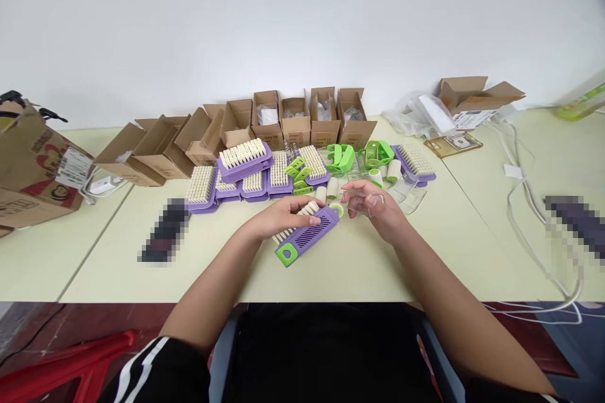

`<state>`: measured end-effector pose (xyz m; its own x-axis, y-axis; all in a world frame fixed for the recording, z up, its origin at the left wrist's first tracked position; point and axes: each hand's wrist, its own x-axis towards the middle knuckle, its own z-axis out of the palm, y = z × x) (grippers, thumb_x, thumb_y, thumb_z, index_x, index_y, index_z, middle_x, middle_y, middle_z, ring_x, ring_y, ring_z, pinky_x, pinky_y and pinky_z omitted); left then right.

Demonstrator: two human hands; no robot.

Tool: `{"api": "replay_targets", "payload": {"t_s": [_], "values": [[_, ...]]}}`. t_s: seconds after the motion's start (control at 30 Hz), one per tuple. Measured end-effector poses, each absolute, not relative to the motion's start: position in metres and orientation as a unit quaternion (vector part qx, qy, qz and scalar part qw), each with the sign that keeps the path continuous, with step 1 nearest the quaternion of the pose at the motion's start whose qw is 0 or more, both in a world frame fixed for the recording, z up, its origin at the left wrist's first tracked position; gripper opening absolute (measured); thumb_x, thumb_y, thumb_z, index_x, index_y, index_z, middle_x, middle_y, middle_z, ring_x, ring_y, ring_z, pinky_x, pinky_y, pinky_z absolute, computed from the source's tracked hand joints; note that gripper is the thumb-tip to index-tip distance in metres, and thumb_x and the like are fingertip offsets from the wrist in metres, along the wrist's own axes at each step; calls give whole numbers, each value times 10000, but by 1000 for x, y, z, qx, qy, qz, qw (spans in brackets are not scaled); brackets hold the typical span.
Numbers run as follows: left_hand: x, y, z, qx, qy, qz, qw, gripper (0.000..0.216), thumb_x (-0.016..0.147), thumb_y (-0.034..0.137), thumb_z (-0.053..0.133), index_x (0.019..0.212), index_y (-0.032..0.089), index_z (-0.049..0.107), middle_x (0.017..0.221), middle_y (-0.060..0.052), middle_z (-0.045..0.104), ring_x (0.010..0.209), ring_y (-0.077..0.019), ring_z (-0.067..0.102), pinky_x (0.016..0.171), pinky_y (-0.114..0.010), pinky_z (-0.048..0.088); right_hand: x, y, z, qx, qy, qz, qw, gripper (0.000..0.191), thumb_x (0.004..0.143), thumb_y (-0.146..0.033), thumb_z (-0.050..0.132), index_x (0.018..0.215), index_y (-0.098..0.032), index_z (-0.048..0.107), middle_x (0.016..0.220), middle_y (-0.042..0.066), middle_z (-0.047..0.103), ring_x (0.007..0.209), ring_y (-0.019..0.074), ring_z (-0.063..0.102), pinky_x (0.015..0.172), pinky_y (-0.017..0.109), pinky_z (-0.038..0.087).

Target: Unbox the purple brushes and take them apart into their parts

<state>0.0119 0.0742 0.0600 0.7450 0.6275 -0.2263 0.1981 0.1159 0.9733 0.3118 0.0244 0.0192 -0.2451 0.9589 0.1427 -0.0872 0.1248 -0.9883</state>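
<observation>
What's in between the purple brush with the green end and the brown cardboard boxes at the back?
In the head view, purple brushes with cream bristles and bright green plastic clips lie between the green-ended purple brush and the brown cardboard boxes.

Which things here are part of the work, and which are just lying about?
Part of the work: left hand on a purple bristle brush; right hand holding a clear plastic piece; other purple brushes; green plastic parts.
Lying about: printed cardboard carton; white cable.

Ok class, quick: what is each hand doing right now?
Left hand: closed, holding a purple scrubbing brush.
Right hand: fingers pinching a clear plastic piece.
</observation>
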Motion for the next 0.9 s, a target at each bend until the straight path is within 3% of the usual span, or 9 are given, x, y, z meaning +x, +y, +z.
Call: {"api": "replay_targets", "payload": {"t_s": [0.1, 0.2, 0.27, 0.47, 0.57, 0.67, 0.77, 0.9], "values": [[17, 74, 47, 570, 332, 218, 719, 674, 816, 560, 911, 1350, 173, 771, 1248, -111, 806, 1008, -260, 759, 868, -327, 553, 309, 23, 21, -392, -573, 509, 509, 591, 976, -726, 694, 1352, -269, 672, 1250, 109, 674, 878, 226, 667, 816, 437, 643], [21, 75, 36, 481, 330, 270, 766, 727, 789, 595, 902, 1331, 134, 754, 1170, -153, 836, 914, -272, 797, 782, -322, 575, 308, 21, 24, -418, -581, 448, 535, 555, 948, -636, 772, 1388, -327, 631, 1461, 121, 608, 1134, 293, 695, 877, 465, 676], [23, 76, 34, 440, 304, 298, 791, 726, 805, 619, 862, 1309, 109, 753, 1124, -180, 847, 943, -319, 821, 807, -365, 610, 309, 20, 26, -424, -592, 391, 563, 585, 932, -600, 797, 1422, -353, 596, 1537, 125, 560, 1275, 335, 678, 900, 484, 688], [23, 78, 39, 387, 253, 364, 808, 719, 909, 637, 707, 1386, 99, 724, 1197, -205, 846, 1155, -417, 814, 1014, -533, 633, 323, 25, 23, -463, -593, 197, 628, 668, 1011, -605, 647, 1588, -377, 398, 1494, 151, 556, 1368, 386, 669, 974, 585, 669], [25, 77, 41, 386, 250, 372, 807, 768, 885, 650, 722, 1418, 98, 704, 1209, -208, 844, 1159, -428, 812, 1022, -554, 634, 337, 24, 26, -507, -568, 90, 642, 634, 1028, -623, 587, 1579, -344, 441, 1436, 152, 603, 1404, 414, 636, 1082, 665, 603], [27, 75, 40, 402, 250, 363, 803, 798, 848, 659, 767, 1411, 98, 699, 1204, -211, 842, 1148, -429, 815, 1010, -544, 639, 346, 17, 33, -570, -547, 37, 612, 562, 1054, -593, 587, 1545, -319, 555, 1429, 155, 619, 1347, 401, 656, 1153, 668, 556], [30, 72, 39, 427, 257, 361, 788, 857, 776, 615, 874, 1443, 122, 658, 1228, -207, 835, 1156, -416, 811, 1009, -518, 635, 345, 3, 35, -615, -562, 24, 552, 545, 1051, -542, 648, 1549, -321, 617, 1461, 149, 586, 1233, 367, 686, 1100, 656, 585], [29, 69, 34, 469, 263, 359, 763, 934, 750, 543, 940, 1535, 184, 581, 1349, -196, 792, 1238, -402, 774, 1032, -502, 612, 338, -20, 26, -612, -649, -28, 451, 510, 1011, -480, 733, 1497, -332, 686, 1451, 161, 591, 1354, 424, 620, 1134, 678, 530]]}}
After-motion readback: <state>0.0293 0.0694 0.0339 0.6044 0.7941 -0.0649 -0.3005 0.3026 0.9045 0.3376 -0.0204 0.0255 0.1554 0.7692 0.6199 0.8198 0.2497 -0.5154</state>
